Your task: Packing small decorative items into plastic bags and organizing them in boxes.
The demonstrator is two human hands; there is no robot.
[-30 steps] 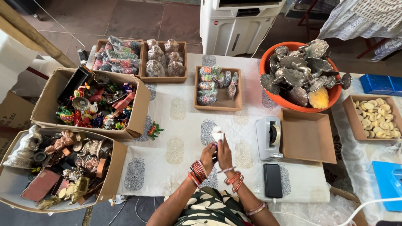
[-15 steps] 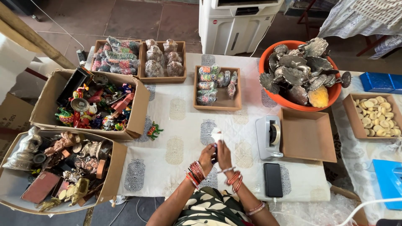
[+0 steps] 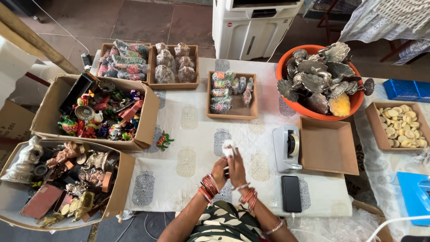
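Observation:
My left hand [image 3: 218,172] and my right hand [image 3: 237,169] meet over the front middle of the table, both wrapped around a small white object [image 3: 229,149] that sticks up above the fingers. Red and orange bangles ring both wrists. Just right of my hands stands a grey tape dispenser [image 3: 287,148], with a black phone [image 3: 291,193] lying in front of it. What the white object is I cannot tell.
A white patterned cloth [image 3: 192,134] covers the table. An empty cardboard tray [image 3: 328,146] lies right, behind it an orange basin [image 3: 354,106] of metal shell dishes. Wooden trays of wrapped items [image 3: 232,92] stand behind; cardboard boxes of painted figurines [image 3: 103,114] and metal figures [image 3: 67,179] sit left.
My hands stay in the same spot with the white object; the fingers have shifted slightly around it. Nothing else on the table has moved.

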